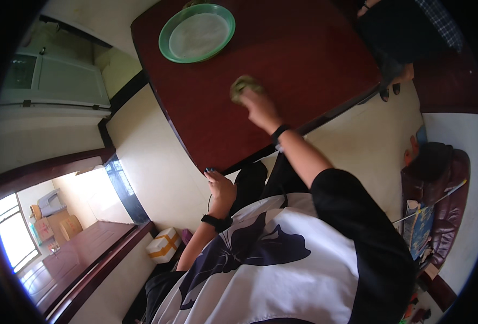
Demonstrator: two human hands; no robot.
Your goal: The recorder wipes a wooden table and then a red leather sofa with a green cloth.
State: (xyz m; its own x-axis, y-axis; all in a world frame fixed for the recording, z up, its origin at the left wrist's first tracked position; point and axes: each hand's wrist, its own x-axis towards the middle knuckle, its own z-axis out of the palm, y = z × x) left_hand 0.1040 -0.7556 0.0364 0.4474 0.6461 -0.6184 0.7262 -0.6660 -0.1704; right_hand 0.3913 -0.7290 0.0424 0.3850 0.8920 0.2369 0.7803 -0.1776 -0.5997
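Note:
My right hand (259, 106) presses a bunched, greenish-brown cloth (245, 86) onto the dark red tabletop (303, 52). Hand and cloth are slightly blurred. My left hand (222, 187) rests at the table's near left corner, its thumb by the edge; most of its fingers are hidden from this angle, and I see nothing held in it. Farther up the table stands a round green basin (196, 33) with a pale, cloudy inside. Whether that is liquid or the basin's bottom I cannot tell.
Another person in dark clothes (405, 36) is at the table's far right. A brown leather armchair (449, 210) with things piled on it stands to the right. On the left are an open wooden door (81, 259) and a white box with yellow tape (164, 246).

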